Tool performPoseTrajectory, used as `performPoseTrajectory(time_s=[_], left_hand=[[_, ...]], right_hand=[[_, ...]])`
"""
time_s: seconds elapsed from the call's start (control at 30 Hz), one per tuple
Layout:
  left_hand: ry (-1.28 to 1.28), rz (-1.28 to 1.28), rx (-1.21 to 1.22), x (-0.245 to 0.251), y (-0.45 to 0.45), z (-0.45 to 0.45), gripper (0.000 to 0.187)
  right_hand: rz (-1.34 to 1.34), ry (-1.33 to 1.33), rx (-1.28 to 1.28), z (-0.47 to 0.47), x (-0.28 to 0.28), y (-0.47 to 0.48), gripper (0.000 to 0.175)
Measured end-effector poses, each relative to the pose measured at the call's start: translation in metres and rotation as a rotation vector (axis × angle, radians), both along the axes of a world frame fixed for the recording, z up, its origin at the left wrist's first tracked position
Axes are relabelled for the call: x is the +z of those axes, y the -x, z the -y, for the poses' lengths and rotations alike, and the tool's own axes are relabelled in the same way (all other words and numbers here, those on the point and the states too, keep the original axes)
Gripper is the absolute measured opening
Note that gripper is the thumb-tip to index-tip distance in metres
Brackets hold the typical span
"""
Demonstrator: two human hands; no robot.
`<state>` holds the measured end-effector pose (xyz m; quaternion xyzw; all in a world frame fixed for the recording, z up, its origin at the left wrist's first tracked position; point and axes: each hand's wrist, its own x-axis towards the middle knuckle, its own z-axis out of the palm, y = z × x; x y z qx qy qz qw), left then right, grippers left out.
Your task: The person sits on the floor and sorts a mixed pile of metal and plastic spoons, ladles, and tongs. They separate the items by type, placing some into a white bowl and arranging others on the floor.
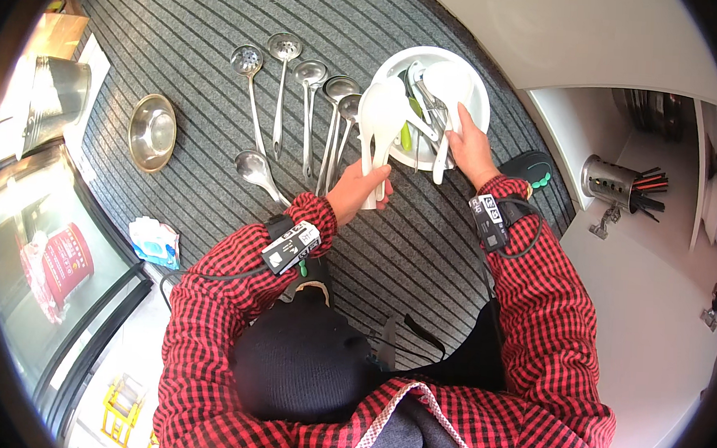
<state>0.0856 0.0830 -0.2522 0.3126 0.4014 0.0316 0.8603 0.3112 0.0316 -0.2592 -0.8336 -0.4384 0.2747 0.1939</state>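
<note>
My left hand (357,190) is closed around the handles of several white rice paddles (388,107), held beside the left rim of a white basin (483,103). Over that basin, my right hand (472,146) grips another white paddle or spoon (448,82). Inside the basin lie metal utensils and one with a green handle (406,136). To the left, several steel ladles (310,72) and skimmers (246,60) lie side by side on the striped grey mat (210,46). One ladle (253,167) lies slanted nearer to me.
A steel bowl (152,133) sits on the mat at left, with a wipes pack (154,241) nearer me. At right, an open white cabinet (559,113) holds a perforated steel holder (609,183) with chopsticks. A metal bucket (58,99) stands far left.
</note>
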Motion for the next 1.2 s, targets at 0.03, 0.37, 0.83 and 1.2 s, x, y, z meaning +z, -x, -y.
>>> performPoseTrajectory(time_s=[0.03, 0.37, 0.83, 1.2], left_hand=[[-0.002, -0.004, 0.01, -0.001, 0.0, 0.0, 0.022], [-0.006, -0.001, 0.014, 0.003, 0.005, 0.0, 0.024], [0.15, 0.152, 0.008, 0.006, -0.001, 0.013, 0.03], [0.102, 0.136, -0.414, 0.019, -0.001, 0.003, 0.044]], right_hand=[[0.022, -0.033, 0.038, -0.002, -0.004, -0.004, 0.053], [-0.147, -0.162, -0.137, -0.001, 0.009, -0.005, 0.043], [-0.72, -0.032, -0.349, -0.006, 0.023, 0.087, 0.042], [-0.973, -0.284, -0.539, -0.015, 0.029, 0.074, 0.039]])
